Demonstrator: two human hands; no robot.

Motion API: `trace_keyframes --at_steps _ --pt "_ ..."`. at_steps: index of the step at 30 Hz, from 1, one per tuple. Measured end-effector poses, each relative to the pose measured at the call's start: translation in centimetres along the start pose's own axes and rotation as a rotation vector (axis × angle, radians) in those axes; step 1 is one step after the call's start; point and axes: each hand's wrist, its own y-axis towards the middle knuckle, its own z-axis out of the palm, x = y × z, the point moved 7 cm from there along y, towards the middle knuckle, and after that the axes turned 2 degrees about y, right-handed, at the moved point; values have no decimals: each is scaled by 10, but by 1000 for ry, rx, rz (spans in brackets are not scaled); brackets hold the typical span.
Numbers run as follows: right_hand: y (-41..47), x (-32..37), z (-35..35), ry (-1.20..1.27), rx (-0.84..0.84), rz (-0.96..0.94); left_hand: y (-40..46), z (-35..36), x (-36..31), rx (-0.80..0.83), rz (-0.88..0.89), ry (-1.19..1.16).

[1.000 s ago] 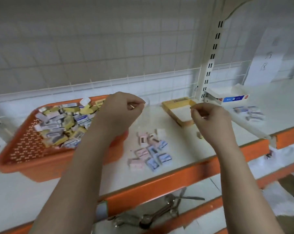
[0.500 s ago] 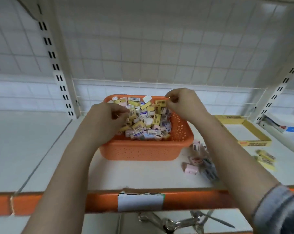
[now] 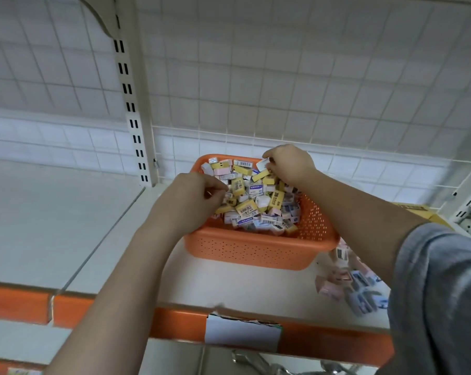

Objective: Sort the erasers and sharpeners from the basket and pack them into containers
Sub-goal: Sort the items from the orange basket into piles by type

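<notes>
Both hands reach into the orange basket (image 3: 258, 250) of erasers (image 3: 252, 197) on the shelf: the left hand (image 3: 191, 201) curled at its near-left side, the right hand (image 3: 288, 163) pinching a white eraser (image 3: 262, 165) at the far rim.

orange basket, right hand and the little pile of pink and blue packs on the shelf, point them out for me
orange basket (image 3: 252, 251), head view, on its perforated front wall
right hand (image 3: 288, 163), head view, on the back of the hand
pink and blue packs (image 3: 337, 282), head view, on a pink pack
</notes>
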Motion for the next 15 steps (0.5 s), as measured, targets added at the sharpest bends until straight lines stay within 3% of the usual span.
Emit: trace_keyframes --at_steps 7,11,15 --pt "-6 0 -12 160 -95 15 43 -3 10 -52 11 75" --pt "-28 -6 -26 415 -124 87 83 -4 21 -85 3 211" --pt "-71 -8 -44 683 -214 143 108 7 28 1 37 292"
